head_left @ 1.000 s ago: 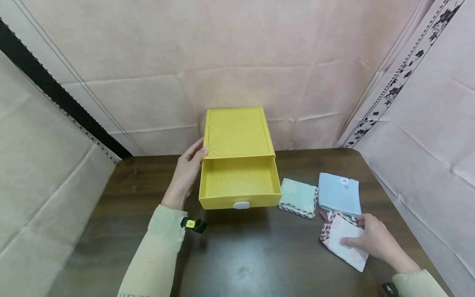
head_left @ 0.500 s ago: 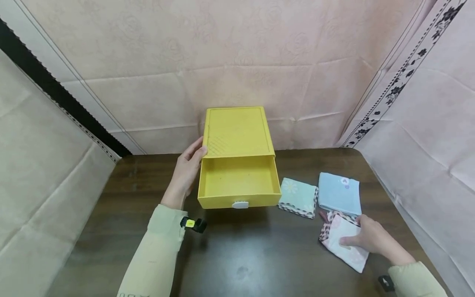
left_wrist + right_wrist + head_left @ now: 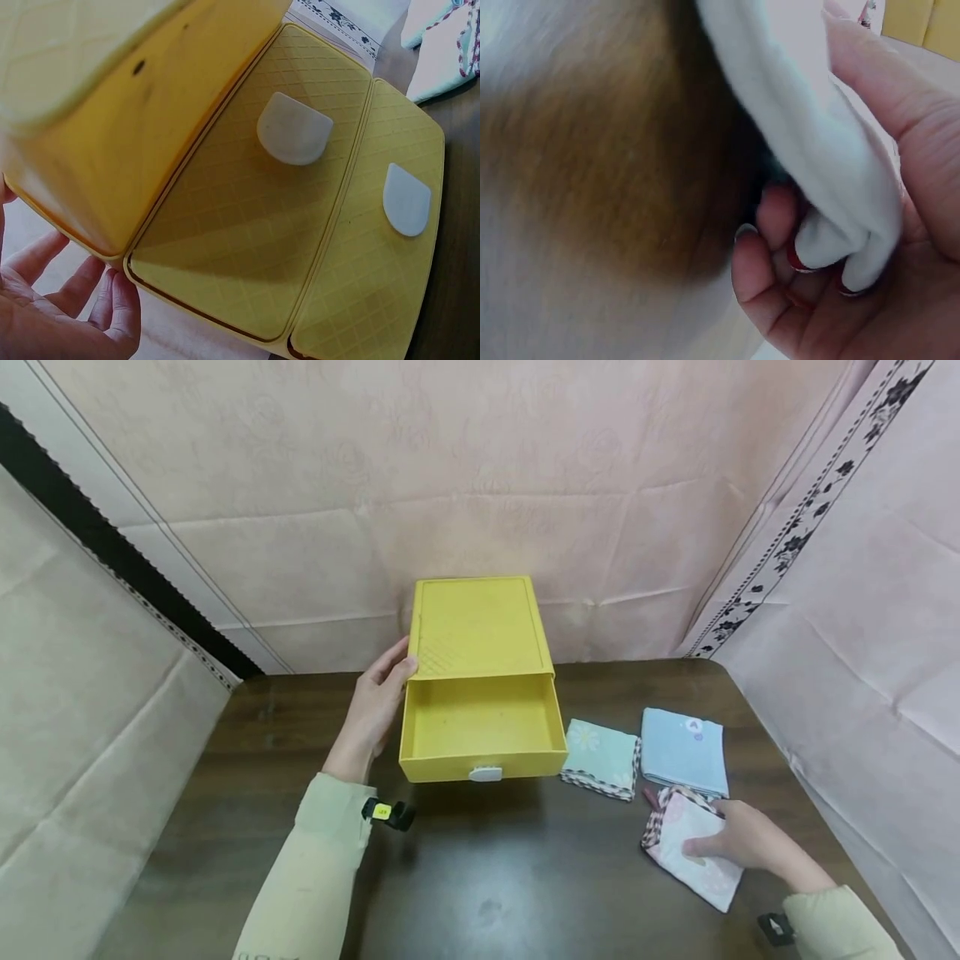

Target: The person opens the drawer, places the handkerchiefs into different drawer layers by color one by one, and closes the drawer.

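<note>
A yellow drawer cabinet [image 3: 480,631] stands at the table's back, its top drawer [image 3: 487,722] pulled out with nothing seen inside. My left hand [image 3: 373,706] rests against the cabinet's left side; in the left wrist view its fingertips touch the wall near the front edge. At the right, my right hand [image 3: 753,842] grips a folded white-and-pink small towel [image 3: 693,839] with a checked border, which appears to lie on the table. In the right wrist view, the fingers [image 3: 754,281] curl under the towel's edge and the thumb lies on the other side.
A mint-green folded towel [image 3: 600,752] lies beside the cabinet, with a light-blue one [image 3: 682,747] to its right. Two lower drawers with white knobs [image 3: 296,129] are shut. Hanging cloth [image 3: 480,485] surrounds the brown table [image 3: 480,860].
My right hand has shifted slightly, its fingers tucking in at the white-and-pink towel's right edge. The left hand, cabinet and other towels look the same.
</note>
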The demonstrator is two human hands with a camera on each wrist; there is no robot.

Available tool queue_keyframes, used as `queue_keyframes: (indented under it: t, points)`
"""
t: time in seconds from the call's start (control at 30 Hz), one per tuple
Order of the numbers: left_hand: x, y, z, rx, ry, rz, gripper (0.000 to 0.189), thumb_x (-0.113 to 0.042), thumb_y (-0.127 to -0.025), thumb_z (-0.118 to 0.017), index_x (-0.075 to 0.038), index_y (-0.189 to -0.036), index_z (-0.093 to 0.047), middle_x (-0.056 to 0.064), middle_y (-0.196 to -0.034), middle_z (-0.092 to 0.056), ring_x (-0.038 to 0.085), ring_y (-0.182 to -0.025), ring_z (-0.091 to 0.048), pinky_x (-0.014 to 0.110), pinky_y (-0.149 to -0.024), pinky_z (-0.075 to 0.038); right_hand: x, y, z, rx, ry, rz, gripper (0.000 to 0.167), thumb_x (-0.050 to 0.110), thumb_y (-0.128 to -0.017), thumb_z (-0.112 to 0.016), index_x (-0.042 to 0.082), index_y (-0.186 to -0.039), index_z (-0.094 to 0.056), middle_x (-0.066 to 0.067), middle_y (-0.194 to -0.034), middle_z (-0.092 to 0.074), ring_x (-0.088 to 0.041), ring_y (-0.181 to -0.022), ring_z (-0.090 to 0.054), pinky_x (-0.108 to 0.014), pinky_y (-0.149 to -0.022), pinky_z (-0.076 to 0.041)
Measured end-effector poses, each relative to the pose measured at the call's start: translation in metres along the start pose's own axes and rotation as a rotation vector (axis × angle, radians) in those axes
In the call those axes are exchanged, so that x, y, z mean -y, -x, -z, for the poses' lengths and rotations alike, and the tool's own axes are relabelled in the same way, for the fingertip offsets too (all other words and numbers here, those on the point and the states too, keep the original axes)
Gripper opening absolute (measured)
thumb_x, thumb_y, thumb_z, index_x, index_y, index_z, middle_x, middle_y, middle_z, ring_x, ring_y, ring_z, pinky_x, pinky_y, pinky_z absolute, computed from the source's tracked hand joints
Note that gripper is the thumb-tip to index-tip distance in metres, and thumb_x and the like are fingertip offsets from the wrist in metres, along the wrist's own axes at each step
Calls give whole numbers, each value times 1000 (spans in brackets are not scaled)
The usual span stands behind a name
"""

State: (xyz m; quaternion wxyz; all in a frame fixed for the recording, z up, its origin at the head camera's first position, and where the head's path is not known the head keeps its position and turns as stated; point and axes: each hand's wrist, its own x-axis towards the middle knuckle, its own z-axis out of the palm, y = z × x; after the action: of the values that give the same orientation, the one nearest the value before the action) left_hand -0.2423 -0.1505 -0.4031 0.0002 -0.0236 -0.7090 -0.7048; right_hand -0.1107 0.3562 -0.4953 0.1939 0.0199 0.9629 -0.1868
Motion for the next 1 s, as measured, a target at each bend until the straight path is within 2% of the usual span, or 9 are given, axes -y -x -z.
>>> queue_keyframes:
  t: [0.2, 0.3, 0.4, 0.53, 0.6, 0.73, 0.83, 0.93, 1.0]
  points:
    - [-2, -1, -1, 4, 2, 4, 53, -47, -94, -59, -34, -144, -46, -6, -145, -45, 17, -125, -47, 42, -105, -37, 5, 1, 5, 0, -88, 25, 95, 58, -82, -68, -25, -124, -46, -44, -121, -49, -60, -113, -44, -64, -89, -41]
    - [-3, -1, -1, -2, -3, 11, 54, -49, -93, -60, -35, -143, -46, -6, -145, -44, 17, -125, -47, 42, -105, -37, 8, 3, 9, 27, -166, 11, 91, 54, -83, -70, -24, -124, -46, -42, -121, -49, -58, -114, -45, -62, -88, -43]
    - [-2, 0, -1, -12, -19, 33, 54, -51, -92, -60, -37, -143, -46, -7, -145, -43, 16, -125, -46, 42, -105, -37, 9, 5, 10, 80, -260, -16, 74, 49, -81, -74, -13, -117, -58, -31, -105, -61, -45, -97, -58, -51, -80, -50]
    - [-3, 1, -1, -14, -23, 39, 54, -51, -93, -59, -37, -143, -46, -6, -146, -44, 17, -125, -47, 42, -104, -38, 7, 7, 9, 192, -384, 18, 38, 39, -85, -72, 2, -90, -65, -7, -75, -63, -22, -66, -60, -35, -60, -50]
    - [-3, 1, -1, -12, -22, 33, 54, -50, -93, -59, -36, -143, -46, -6, -145, -44, 17, -125, -47, 42, -104, -39, 8, 10, 10, 238, -438, 70, 31, 34, -88, -71, 4, -84, -63, -6, -70, -63, -20, -60, -61, -34, -55, -51]
    - [-5, 0, 0, -16, -21, 11, 54, -50, -93, -59, -36, -143, -46, -5, -145, -44, 18, -124, -48, 42, -104, -38, 16, 18, 18, 280, -504, 183, 25, 26, -91, -68, 2, -87, -62, -9, -70, -65, -23, -58, -64, -35, -52, -53]
    - [-6, -2, 0, -15, -15, 3, 54, -49, -93, -59, -36, -144, -46, -5, -145, -44, 18, -124, -47, 42, -105, -37, 24, 25, 28, 291, -492, 248, 26, 25, -91, -68, 1, -88, -59, -5, -66, -62, -16, -50, -57, -30, -45, -48]
    - [-5, -2, -1, -9, -7, 14, 53, -48, -94, -59, -35, -144, -45, -5, -145, -44, 17, -124, -47, 42, -105, -37, 30, 29, 37, 292, -473, 289, 27, 27, -92, -67, 2, -86, -57, 2, -58, -53, -6, -42, -42, -23, -39, -38]
    - [-3, -1, -2, -7, 1, 20, 53, -46, -94, -59, -34, -144, -45, -5, -146, -44, 17, -125, -47, 42, -105, -37, 33, 32, 40, 261, -466, 300, 28, 29, -92, -67, 3, -85, -58, 5, -55, -46, -4, -40, -32, -20, -37, -32]
